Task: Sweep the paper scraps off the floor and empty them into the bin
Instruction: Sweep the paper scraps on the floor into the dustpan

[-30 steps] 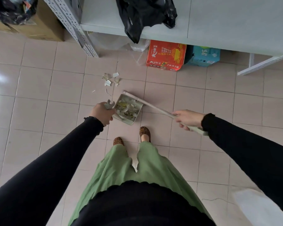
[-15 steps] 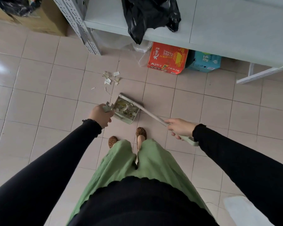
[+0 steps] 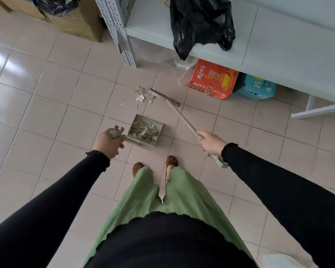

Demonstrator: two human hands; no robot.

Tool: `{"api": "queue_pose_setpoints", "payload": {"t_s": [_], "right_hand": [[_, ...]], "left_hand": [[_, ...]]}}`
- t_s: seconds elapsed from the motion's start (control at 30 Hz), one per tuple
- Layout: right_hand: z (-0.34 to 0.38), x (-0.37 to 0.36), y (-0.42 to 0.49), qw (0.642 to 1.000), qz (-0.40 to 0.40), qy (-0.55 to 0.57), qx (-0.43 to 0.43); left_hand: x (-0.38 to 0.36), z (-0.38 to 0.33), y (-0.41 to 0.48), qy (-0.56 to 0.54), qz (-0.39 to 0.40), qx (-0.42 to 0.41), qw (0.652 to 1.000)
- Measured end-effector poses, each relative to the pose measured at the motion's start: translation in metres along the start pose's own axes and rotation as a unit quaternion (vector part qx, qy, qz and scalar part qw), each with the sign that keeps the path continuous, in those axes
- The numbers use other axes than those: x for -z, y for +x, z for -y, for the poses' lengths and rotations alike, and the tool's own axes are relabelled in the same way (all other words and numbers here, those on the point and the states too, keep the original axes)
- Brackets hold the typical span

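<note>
A pale green dustpan (image 3: pixel 143 143) stands on the tiled floor just ahead of my feet, with several paper scraps inside it. My left hand (image 3: pixel 108 145) is shut on the top of the dustpan's handle. My right hand (image 3: pixel 211 143) grips the broom (image 3: pixel 184 118) by its long handle. The broom head (image 3: pixel 163 97) rests on the floor beyond the dustpan, right next to a small cluster of loose paper scraps (image 3: pixel 141 94). A single small scrap (image 3: pixel 122 104) lies a little to the left of that cluster.
A grey metal shelf unit (image 3: pixel 259 45) stands ahead, with a black plastic bag (image 3: pixel 199 24) hanging over its edge. Under it sit a red carton (image 3: pixel 213 81) and a teal package (image 3: pixel 256 88). A cardboard box (image 3: pixel 75 20) is at the far left.
The broom head has lifted away from the dustpan and swung forward to the loose scraps by the shelf. The dustpan and my left hand have stayed about where they were.
</note>
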State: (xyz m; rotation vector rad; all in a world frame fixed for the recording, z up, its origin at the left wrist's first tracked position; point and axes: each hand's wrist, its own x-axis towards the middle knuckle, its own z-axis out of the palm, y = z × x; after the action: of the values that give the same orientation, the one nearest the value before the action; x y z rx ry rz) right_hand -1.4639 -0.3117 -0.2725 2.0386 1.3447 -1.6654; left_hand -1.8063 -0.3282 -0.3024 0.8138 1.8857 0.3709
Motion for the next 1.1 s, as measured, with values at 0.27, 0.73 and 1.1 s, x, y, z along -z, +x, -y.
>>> {"api": "queue_pose_setpoints", "payload": {"t_s": [0.27,0.73,1.1], "right_hand": [[0.066,-0.018,0.041,0.992,0.023,-0.126,-0.016],[0.020,-0.006,-0.042,0.989,0.056,-0.138,-0.016],[0.040,-0.037,-0.019,0.981,0.125,-0.145,-0.013]], "left_hand": [[0.030,-0.010,0.014,0.009,-0.009,0.013,1.000],[0.035,-0.003,0.020,0.005,-0.007,0.013,1.000],[0.036,0.010,0.016,0.006,-0.014,0.016,1.000]]}}
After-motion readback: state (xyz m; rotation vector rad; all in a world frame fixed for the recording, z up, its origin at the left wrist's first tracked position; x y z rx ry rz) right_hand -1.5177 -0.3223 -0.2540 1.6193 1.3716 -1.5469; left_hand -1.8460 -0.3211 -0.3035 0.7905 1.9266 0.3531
